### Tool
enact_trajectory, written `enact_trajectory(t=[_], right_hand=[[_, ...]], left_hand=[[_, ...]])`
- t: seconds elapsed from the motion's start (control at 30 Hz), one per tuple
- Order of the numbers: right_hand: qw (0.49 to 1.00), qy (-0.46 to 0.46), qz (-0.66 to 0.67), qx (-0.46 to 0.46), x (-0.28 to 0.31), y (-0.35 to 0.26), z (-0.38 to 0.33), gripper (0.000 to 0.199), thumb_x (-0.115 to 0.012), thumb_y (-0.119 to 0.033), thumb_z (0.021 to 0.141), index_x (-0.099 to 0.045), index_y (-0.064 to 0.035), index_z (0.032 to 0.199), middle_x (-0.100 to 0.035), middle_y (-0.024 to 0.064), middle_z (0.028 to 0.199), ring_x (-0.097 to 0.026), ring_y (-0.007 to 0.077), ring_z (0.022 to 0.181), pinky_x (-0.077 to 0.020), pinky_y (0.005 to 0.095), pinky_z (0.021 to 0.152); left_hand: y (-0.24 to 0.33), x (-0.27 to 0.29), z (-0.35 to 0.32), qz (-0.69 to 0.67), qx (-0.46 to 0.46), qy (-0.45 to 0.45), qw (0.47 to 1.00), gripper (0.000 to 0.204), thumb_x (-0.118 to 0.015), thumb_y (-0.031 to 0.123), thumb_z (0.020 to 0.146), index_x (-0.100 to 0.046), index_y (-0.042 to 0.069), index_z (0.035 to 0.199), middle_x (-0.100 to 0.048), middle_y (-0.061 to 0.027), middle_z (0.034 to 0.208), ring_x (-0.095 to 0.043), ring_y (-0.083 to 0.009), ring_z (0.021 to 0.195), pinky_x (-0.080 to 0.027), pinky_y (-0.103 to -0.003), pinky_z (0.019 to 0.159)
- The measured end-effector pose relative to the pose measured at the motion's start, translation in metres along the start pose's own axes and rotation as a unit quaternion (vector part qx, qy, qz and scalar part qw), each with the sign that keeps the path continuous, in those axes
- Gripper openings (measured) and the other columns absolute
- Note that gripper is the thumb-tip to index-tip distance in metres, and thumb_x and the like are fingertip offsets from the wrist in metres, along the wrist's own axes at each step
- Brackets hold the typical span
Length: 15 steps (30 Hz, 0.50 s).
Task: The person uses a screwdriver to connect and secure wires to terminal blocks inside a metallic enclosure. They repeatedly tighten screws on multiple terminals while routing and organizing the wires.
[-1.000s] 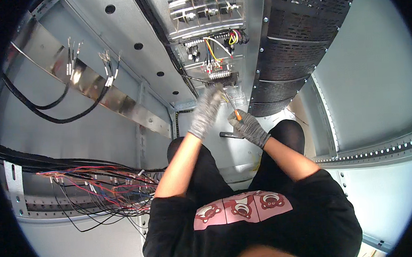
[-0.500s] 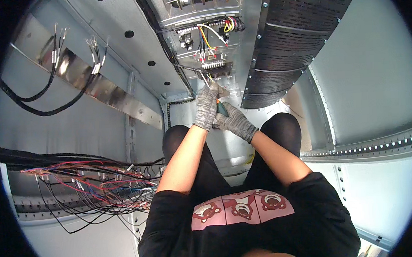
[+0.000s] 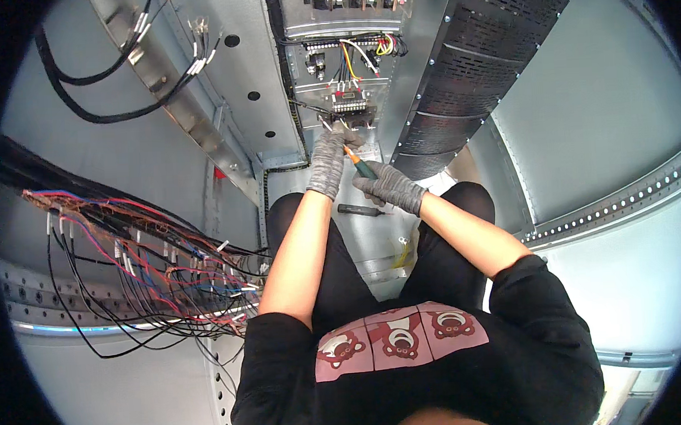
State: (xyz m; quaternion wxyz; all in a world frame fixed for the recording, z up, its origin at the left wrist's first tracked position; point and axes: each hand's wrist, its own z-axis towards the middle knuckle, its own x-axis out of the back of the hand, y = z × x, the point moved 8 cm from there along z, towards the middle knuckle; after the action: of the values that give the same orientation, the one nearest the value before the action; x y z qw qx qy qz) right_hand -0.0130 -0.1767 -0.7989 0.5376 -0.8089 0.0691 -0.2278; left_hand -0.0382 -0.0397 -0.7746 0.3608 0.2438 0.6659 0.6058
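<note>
My left hand point(image 3: 329, 165), in a grey knit glove, is closed around thin wires point(image 3: 326, 124) just below a black terminal block point(image 3: 349, 103). My right hand point(image 3: 391, 187), gloved the same way, grips a slim tool point(image 3: 363, 167) with a green and orange handle. Its orange end points up at the left hand's fingers; the tip is hidden there, so I cannot tell its exact kind. Below the right hand's fingers shows a dark cylindrical piece point(image 3: 360, 210); whether it touches the hand is unclear.
Loose red, blue and black wires with white labels point(image 3: 151, 276) hang at the left. Black cables point(image 3: 112, 117) cross the upper left. A black perforated cover point(image 3: 472, 75) stands to the right. Above the terminal block run yellow, white and black wires point(image 3: 350, 61). My knees flank the work.
The view has shifted, so the cabinet sits differently in it. My right hand has drawn slightly away from the left, showing more of the tool. The dark cylindrical piece is now plainer to see.
</note>
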Motion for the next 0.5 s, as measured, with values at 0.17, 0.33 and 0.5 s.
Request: enact_trajectory(t=[0.17, 0.33, 0.5], right_hand=[[0.998, -0.048, -0.046, -0.007, -0.003, -0.014, 0.021, 0.033, -0.063, -0.033, 0.089, -0.055, -0.0042, 0.104, -0.059, 0.0036, 0.070, -0.056, 0.0113, 0.053, -0.0494, 0.0261, 0.050], [0.992, -0.118, -0.036, -0.006, -0.006, 0.014, 0.061, 0.032, -0.068, -0.031, 0.086, -0.060, -0.0034, 0.101, -0.062, 0.0057, 0.072, -0.061, 0.0127, 0.057, -0.0536, 0.0267, 0.054], [0.979, -0.047, -0.024, 0.199, -0.009, 0.030, 0.102, 0.027, -0.067, -0.024, 0.083, -0.058, -0.0007, 0.093, -0.061, 0.0065, 0.070, -0.060, 0.0141, 0.061, -0.0501, 0.0308, 0.058]], left_hand=[[-0.007, 0.015, 0.012, -0.131, -0.042, -0.007, 0.990, 0.037, -0.053, 0.037, 0.096, -0.063, 0.003, 0.083, -0.067, -0.0094, 0.075, -0.065, -0.0202, 0.068, -0.051, -0.033, 0.064], [-0.008, 0.010, 0.010, 0.020, 0.011, 0.021, 1.000, 0.042, -0.053, 0.042, 0.095, -0.061, 0.003, 0.080, -0.066, -0.0100, 0.074, -0.065, -0.0204, 0.073, -0.050, -0.033, 0.067], [-0.027, 0.007, 0.012, -0.005, -0.037, -0.008, 0.999, 0.049, -0.047, 0.049, 0.096, -0.063, 0.004, 0.085, -0.066, -0.0066, 0.076, -0.058, -0.0166, 0.066, -0.047, -0.030, 0.065]])
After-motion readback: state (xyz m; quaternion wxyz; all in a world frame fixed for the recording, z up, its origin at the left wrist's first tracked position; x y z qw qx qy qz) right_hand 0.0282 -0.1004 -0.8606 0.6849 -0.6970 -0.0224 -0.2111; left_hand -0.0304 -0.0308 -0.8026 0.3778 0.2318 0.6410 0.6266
